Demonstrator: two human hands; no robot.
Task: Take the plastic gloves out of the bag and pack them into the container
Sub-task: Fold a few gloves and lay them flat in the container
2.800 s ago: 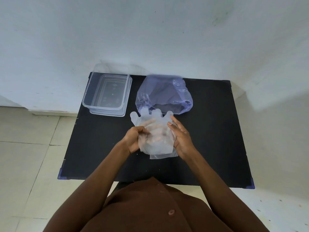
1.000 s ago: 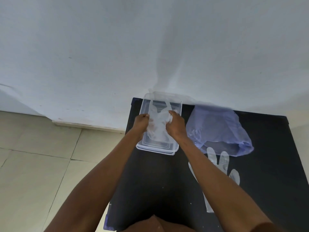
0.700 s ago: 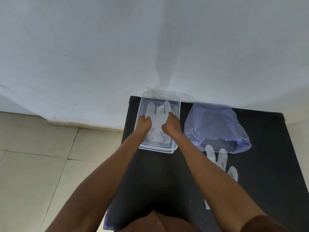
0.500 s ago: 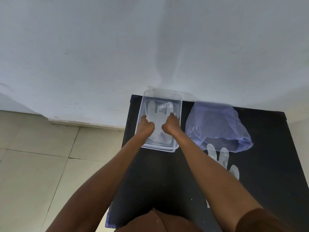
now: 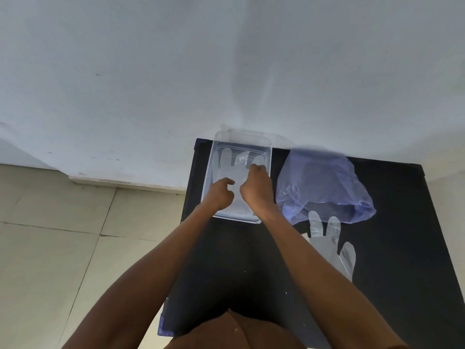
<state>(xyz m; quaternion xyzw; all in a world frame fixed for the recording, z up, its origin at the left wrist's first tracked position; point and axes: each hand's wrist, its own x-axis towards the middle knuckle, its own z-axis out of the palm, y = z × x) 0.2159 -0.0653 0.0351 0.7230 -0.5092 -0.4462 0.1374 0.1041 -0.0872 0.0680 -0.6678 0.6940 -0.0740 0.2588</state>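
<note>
Head view: both hands work inside the clear container (image 5: 217, 144), which sits on the black table (image 5: 392, 248) at about 11 o'clock from the person's body. A glove (image 5: 227, 170) lies flat in the container, fingers pointing to 12 o'clock. The left hand (image 5: 219, 193) is loosely curled, index finger out and pressing on the glove's palm area; it grips nothing that I can see. The right hand (image 5: 256, 188) reaches further in, its fingertips pinched or pressed on a crumpled glove finger near the far right corner; whether it truly holds the film or only pushes it, I cannot tell. The bag (image 5: 322, 182) lies at 3 o'clock of the container, mouth toward the person, and a second glove (image 5: 327, 245) rests flat on the table just at the bag's mouth, at about 1 o'clock from the body.

To do this step well, I judge the film should be smoothed flat from the cuff toward the fingertips, keeping one hand pinning it, and the stray finger tucked inside the wall before fetching the next glove
</note>
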